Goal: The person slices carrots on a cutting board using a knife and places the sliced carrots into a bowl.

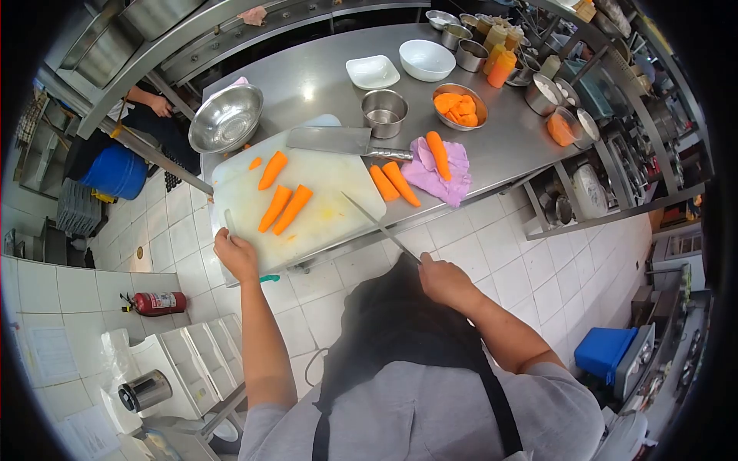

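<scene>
My right hand [446,283] is closed around the handle of a slim knife [378,226], its blade angled up and left over the front edge of the white cutting board [338,173]. At the board's left edge, my left hand [236,255] has its fingers curled around the rim. Peeled carrot pieces [293,210] lie on the board, with a small carrot bit [255,163] behind them. A broad cleaver [330,140] rests across the back of the board. Beside it are two carrots [400,184], and another carrot [438,156] sits on a pink cloth [455,180].
Behind the board stand a steel colander [225,119], a steel pot [384,114], white bowls [427,61] and a bowl of cut orange pieces [460,109]. Sauce bottles [502,68] are farther right. A metal shelf post [165,163] rises at the left, near another person's hand [161,106].
</scene>
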`<state>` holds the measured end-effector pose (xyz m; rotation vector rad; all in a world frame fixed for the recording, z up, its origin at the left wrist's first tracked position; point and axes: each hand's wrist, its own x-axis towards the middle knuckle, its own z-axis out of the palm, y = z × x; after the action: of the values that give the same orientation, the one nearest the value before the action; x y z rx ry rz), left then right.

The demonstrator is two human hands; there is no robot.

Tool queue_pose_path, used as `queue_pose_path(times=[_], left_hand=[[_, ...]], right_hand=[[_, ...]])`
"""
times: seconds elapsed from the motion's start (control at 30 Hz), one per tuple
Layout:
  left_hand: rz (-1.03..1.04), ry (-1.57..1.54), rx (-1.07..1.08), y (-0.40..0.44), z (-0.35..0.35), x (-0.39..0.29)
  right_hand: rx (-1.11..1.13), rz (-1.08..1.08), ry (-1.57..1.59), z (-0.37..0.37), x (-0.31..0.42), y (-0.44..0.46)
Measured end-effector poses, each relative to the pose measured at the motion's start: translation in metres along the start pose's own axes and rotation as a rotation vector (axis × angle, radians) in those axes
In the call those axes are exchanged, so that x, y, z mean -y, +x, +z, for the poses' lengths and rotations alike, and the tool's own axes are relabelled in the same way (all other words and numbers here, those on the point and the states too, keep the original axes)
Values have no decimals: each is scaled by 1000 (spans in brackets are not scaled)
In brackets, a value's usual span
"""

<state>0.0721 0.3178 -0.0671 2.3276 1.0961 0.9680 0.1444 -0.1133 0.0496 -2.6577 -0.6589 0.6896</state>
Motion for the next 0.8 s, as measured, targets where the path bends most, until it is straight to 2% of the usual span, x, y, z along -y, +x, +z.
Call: queue_pose_path(times=[0.07,0.13,0.17,0.27,0.33,0.43,0.53,0.6,0.73,0.8], left_hand=[[0,9,-1,1,0,2],[43,9,2,-2,-2,2],[47,10,4,-1,-3,0],[17,39,15,-4,-6,-5],[42,44,-3,-3,-5,-5],[85,93,-9,-3,-3,3],[62,127,-8,-2,-3,-4],[139,177,-22,-1,-2,-4],[104,211,16,-3,-7,-7],[-62,135,60,1,-12,-18]], right_hand=[[33,10,-46,-1,-3,5],[-114,-4,48,-12,6,0],[-116,-1,52,-11,6,3],[-66,47,112,-2,-1,14],[70,29,-33,6,-15,26],[14,-60,-10,17,-33,36],[84,-80,66,7,-41,45],[111,-130,116,-4,-45,51],[134,-240,274,-15,-68,73],[182,-263,287,-34,-73,85]])
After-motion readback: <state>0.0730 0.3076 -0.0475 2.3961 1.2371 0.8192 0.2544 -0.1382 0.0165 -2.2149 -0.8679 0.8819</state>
